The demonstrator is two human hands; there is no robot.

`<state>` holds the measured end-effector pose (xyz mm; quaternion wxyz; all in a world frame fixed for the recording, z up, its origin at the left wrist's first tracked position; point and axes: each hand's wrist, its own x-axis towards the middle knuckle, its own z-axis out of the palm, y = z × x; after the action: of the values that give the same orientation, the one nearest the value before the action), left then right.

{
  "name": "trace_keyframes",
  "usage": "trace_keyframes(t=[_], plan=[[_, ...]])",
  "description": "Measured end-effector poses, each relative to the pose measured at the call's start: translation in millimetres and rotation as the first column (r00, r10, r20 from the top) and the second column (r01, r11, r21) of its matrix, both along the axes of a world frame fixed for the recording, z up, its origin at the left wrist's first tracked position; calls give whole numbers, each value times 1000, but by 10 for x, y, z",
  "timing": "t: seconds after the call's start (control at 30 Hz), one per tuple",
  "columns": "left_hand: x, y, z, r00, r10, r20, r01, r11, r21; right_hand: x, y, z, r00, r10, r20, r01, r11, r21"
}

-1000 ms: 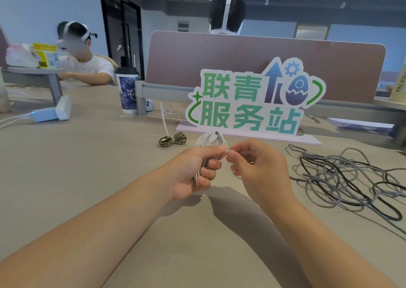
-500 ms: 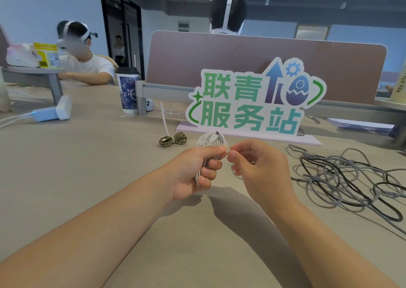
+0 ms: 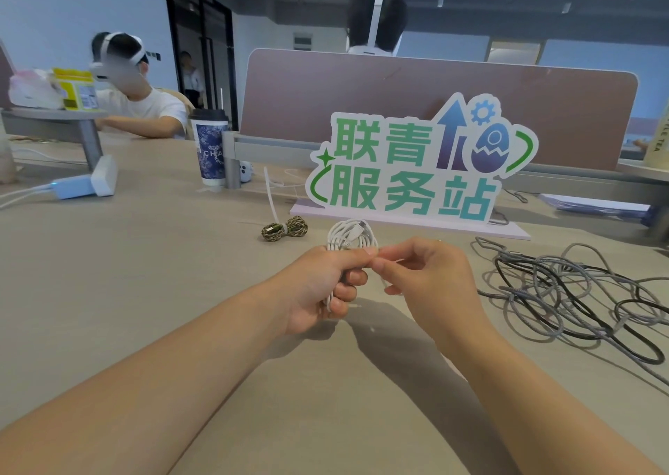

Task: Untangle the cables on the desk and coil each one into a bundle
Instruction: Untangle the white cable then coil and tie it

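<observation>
Big green words "联青服务站" on a white cutout sign (image 3: 416, 170), standing on the tabletop (image 3: 144, 275) just past the fingers (image 3: 356, 277). "CHA" on a blue paper cup (image 3: 210, 148), far left of the fingers.

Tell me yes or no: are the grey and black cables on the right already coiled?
No, the grey and black cables lie in a loose tangle on the desk.

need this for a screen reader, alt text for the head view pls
A person's left hand grips a coiled white cable while the right hand pinches it beside the thumb. A bundled braided cable lies behind; tangled grey and black cables sprawl right.
</observation>
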<state>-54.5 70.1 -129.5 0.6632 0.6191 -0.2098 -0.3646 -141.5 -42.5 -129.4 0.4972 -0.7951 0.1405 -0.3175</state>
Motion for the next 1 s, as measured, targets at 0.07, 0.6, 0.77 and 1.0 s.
trace_keyframes(t=[0.07,0.6,0.77,1.0], plan=[[-2,-14,1,1000,21,3,-20,1000,-19,9,-5,11,1000,10,-2,-10,984,176],[110,-48,123,993,21,-118,-50,965,-257,138,-113,152,996,7,-89,57,719,693],[325,280,319,838,-464,-289,139,693,-708,68,-509,80,974,-177,-140,223,666,712],[590,488,356,952,-36,-305,-163,783,-600,25,-673,114,944,-300,-137,322,754,573]])
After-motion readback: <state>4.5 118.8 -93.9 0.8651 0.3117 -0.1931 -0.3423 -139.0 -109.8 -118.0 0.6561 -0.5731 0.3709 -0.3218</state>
